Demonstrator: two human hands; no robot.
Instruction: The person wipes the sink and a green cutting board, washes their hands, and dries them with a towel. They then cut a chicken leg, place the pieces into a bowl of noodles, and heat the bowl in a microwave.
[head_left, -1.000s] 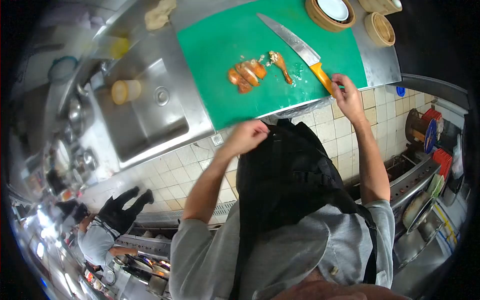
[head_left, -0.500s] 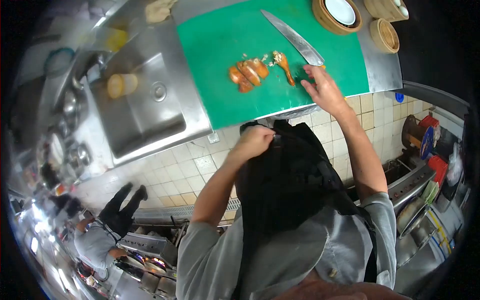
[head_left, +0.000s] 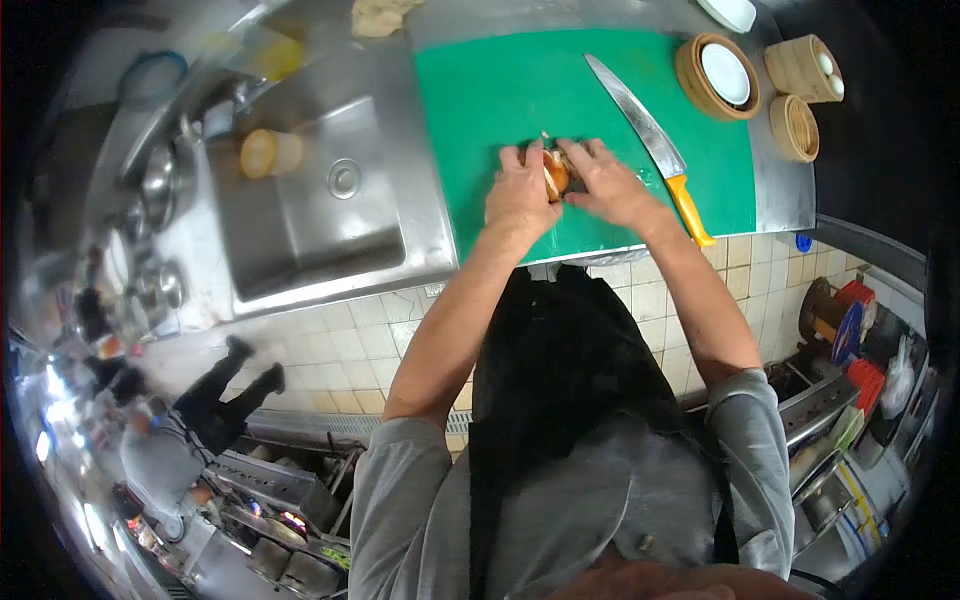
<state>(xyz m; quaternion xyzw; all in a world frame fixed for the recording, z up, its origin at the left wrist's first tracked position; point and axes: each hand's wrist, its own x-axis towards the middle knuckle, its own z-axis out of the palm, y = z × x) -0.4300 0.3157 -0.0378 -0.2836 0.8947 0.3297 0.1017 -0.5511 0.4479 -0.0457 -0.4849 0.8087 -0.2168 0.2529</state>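
Note:
Cut pieces of browned cooked chicken [head_left: 556, 174] are gathered on the green cutting board [head_left: 500, 85], mostly covered by my fingers. My left hand [head_left: 520, 195] grips them from the left, its fingers curled over the pieces. From the other side my right hand [head_left: 612, 188] closes in with bent fingers against the same chicken. The drumstick cannot be made out separately under the hands. To the right lies a kitchen knife [head_left: 652, 140] with a yellow handle, untouched, its tip pointing away from me.
A bamboo steamer [head_left: 690, 85] holding a white dish [head_left: 725, 73] stands at the board's far right, beside more bamboo baskets [head_left: 795, 128]. On the left is a steel sink [head_left: 300, 230] with a yellowish container [head_left: 270, 153]. A co-worker [head_left: 170, 460] stands behind, by the stoves.
My right hand has left the knife, which now lies on the board, and moved left to the chicken. My left hand has come up from the apron onto the chicken.

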